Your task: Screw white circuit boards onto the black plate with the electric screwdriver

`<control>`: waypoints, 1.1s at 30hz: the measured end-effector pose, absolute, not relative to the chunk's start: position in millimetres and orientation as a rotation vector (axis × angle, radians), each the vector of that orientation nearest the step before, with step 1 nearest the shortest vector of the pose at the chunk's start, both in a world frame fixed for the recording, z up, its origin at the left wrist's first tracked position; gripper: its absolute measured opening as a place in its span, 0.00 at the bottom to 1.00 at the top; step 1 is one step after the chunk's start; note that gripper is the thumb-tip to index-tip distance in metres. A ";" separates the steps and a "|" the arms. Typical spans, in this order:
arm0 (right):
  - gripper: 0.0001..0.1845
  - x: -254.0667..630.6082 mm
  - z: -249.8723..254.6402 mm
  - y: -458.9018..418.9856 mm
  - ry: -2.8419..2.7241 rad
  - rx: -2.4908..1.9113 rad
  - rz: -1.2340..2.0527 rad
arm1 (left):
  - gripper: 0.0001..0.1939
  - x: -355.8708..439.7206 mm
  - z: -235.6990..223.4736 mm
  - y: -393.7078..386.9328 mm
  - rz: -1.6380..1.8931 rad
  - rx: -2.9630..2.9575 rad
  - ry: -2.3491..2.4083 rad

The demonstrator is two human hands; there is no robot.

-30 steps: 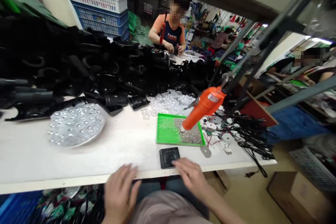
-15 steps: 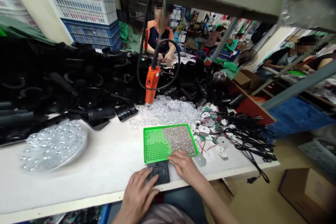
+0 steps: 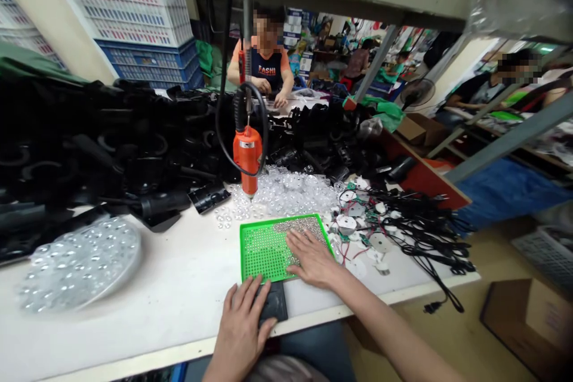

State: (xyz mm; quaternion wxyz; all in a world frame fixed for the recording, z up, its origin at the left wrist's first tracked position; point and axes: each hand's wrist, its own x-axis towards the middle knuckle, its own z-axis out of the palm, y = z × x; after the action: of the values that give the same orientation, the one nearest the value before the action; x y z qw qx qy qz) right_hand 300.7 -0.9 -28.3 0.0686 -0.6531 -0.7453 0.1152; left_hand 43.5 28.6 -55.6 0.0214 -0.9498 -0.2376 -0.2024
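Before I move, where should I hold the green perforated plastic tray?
Probably by its two side rims, from your near side: the green perforated plastic tray lies flat, and its loose silver beads could slide if tilted.

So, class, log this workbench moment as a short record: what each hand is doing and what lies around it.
left hand: open, resting against a black square plate
right hand: flat on a green perforated tray, near its silver beads
hanging above: orange electric screwdriver
beyond tray: heap of clear plastic lenses
to the right: black cables
far side: co-worker, both hands at the bench
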 end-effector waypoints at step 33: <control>0.22 284.1 7.4 1.2 -1.629 -1.822 0.848 | 0.26 44.8 -58.9 26.6 -0.739 -3.028 -0.743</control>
State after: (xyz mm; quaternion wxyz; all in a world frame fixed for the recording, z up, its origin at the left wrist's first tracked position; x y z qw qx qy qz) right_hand 284.1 1.2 7.4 0.2737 -0.6772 -0.6057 0.3154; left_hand 44.8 26.6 -58.9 -0.0312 -0.9445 -0.2319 -0.2304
